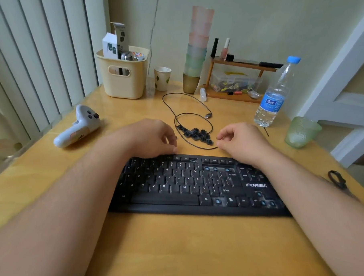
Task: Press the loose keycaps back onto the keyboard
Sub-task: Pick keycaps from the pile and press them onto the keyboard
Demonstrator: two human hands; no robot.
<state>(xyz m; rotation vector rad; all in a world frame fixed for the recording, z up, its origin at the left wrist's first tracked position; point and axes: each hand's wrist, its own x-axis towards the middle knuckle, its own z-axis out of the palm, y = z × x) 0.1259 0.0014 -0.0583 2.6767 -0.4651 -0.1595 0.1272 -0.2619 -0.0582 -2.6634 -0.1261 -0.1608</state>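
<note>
Nearest, a black full-size plastic keyboard (195,186) lies flat on the glossy yellow-orange wooden table (172,252), both forearms reaching over its two ends. Several sockets show bare blue switches where caps are missing, among them spots in the right-hand rows and around the arrow cluster. At the keyboard's far edge the left hand (154,136) hovers with fingers loosely curled downward, their tips near the function row and gripping nothing visible. The right hand (242,138) sits beyond the far right corner with thumb and forefinger drawn close together; whether they pinch the thin black cable (190,114) or a small cap is hard to tell at this sharpness. Between the hands, just behind the keyboard, a small heap of loose black keycaps (198,134) rests on the table inside a loop of that cable. Farther left lies a white handheld controller (79,126); farther right stand a clear water bottle with blue cap (272,96) and a green textured glass (301,131). At the wall stand a cream plastic basket (122,76) and a tall stack of pastel cups (196,48).
</note>
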